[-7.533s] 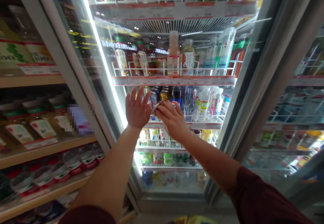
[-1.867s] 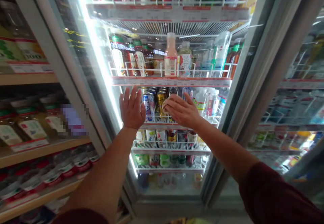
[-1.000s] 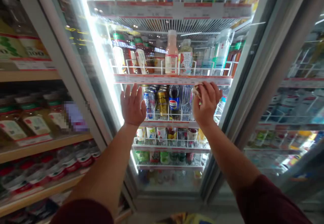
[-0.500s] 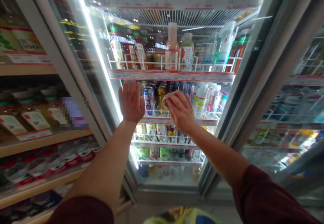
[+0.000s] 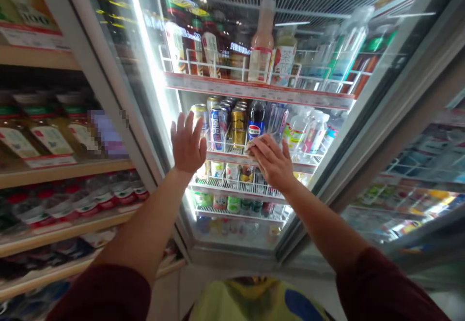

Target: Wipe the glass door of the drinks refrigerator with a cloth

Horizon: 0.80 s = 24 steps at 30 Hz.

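My left hand [image 5: 187,143] lies flat with spread fingers on the glass door [image 5: 327,132] of a lit drinks fridge, near its left edge. My right hand [image 5: 271,161] presses a small pale cloth [image 5: 254,143] against the same glass, level with the shelf of cans. Behind the glass stand a blue can [image 5: 218,127], a gold can [image 5: 239,126] and a dark Pepsi bottle [image 5: 256,120]. Only a corner of the cloth shows past my fingers.
Wire shelves of bottles and cups fill the fridge above and below my hands. Wooden shelves [image 5: 61,170] of bottled drinks stand at the left. A second glass fridge door [image 5: 417,166] is at the right. A yellow-green patterned thing [image 5: 254,301] sits at the bottom edge.
My right hand with the cloth swept right across the glass, came back to the middle, and now sits slightly lower. My left hand stayed flat on the glass. The view has tilted downward.
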{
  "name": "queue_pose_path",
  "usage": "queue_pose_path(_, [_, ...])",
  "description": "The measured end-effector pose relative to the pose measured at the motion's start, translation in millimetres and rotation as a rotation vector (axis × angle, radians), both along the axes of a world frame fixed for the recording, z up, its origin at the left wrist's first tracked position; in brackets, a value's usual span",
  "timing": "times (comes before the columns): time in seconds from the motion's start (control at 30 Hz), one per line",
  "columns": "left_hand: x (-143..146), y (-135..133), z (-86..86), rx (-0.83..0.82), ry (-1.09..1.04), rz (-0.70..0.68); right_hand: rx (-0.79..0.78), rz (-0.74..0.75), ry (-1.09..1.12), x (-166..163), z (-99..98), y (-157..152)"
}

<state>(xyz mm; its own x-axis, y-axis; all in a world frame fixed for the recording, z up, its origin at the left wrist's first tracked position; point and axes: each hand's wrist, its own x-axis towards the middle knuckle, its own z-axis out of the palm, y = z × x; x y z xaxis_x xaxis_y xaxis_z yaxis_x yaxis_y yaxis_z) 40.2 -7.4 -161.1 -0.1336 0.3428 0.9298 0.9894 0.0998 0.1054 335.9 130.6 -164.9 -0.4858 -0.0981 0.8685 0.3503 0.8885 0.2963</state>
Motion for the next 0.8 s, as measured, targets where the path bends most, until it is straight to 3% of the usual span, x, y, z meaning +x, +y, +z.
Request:
queue_pose_path(0.1, [-28.8,-13.4,-35.6,0.006,-0.036,0.003,-0.027,-0.099,0.222,1.3,7.0,1.4])
queue_pose_path(0.2, [-53.2,-18.8,-52.9,0.020,-0.052,-0.020,-0.063,-0.173,0.458,-11.0,16.3,-4.7])
queue_pose_path(0.27, [-60.5,-18.2,-56.1,0.008,-0.071,-0.041,-0.059,-0.166,0.416,-27.4,14.8,-15.1])
queue_pose_path(0.4, [-61.6,-15.3,-59.0,-0.011,-0.105,-0.054,-0.004,-0.093,0.062,-62.1,5.4,-36.7])
queue_pose_path(0.6, [-63.6,-16.5,-65.4,-0.005,-0.023,-0.028,-0.111,-0.186,0.449,-94.2,10.4,-53.0])
queue_pose_path(0.8, [-63.0,-14.2,-66.7,0.028,0.050,-0.073,0.063,-0.145,0.051,-107.7,-8.7,-69.0])
